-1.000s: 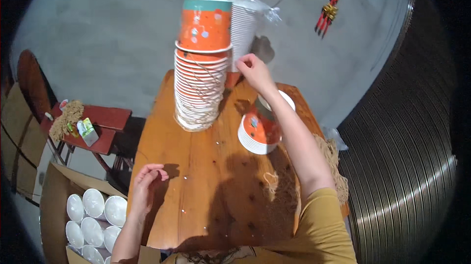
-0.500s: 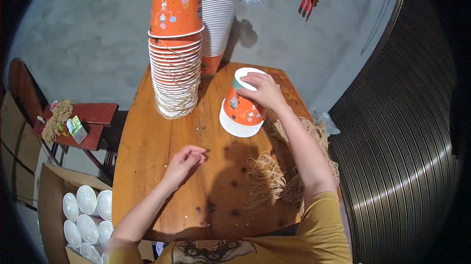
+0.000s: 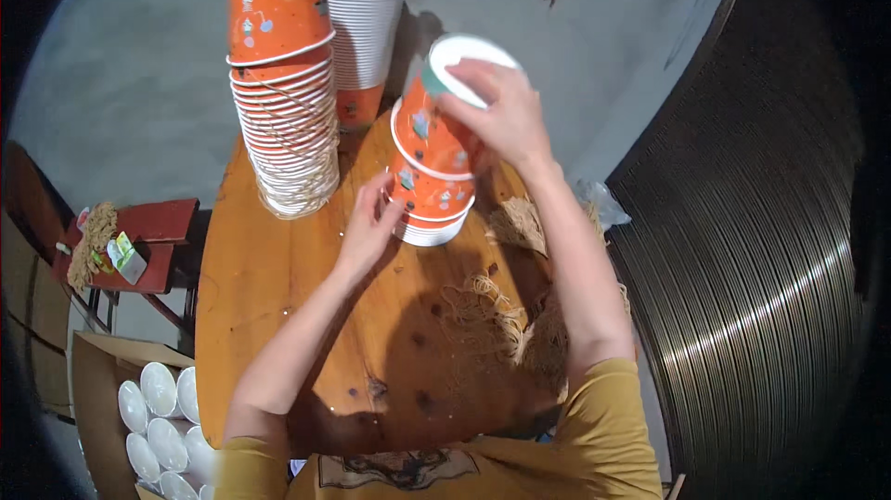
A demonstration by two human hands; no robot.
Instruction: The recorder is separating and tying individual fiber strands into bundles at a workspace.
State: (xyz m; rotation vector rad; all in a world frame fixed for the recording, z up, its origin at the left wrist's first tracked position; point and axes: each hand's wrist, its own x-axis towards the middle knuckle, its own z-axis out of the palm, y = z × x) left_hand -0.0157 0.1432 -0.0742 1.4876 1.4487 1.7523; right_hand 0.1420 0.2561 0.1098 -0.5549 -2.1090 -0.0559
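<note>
My right hand [image 3: 501, 115] grips the base end of an upside-down orange paper bucket [image 3: 436, 129] with a teal band and white bottom. This bucket is tilted and partly raised off a short stack of nested paper buckets [image 3: 429, 192] on the table. Beside that stack, at its left side, is my left hand [image 3: 371, 220], fingers apart and tips at or very near the lower bucket. Farther left stands a tall stack of upside-down buckets [image 3: 286, 129], with thin tan string strung with fine loops over its white rims.
Behind the tall stack stands a plastic-wrapped column of white-rimmed buckets [image 3: 364, 26]. Tan string bundles [image 3: 492, 314] lie on the wooden table [image 3: 269, 342] at right. A carton [image 3: 97, 398] of white-bottomed tubs sits lower left, near a red bench [image 3: 158, 221]. Ribbed dark sheeting [image 3: 742, 296] curves along the right.
My right hand has lifted the top bucket up from the short stack. My left hand has moved up and right to the stack's side. The whole view has shifted slightly.
</note>
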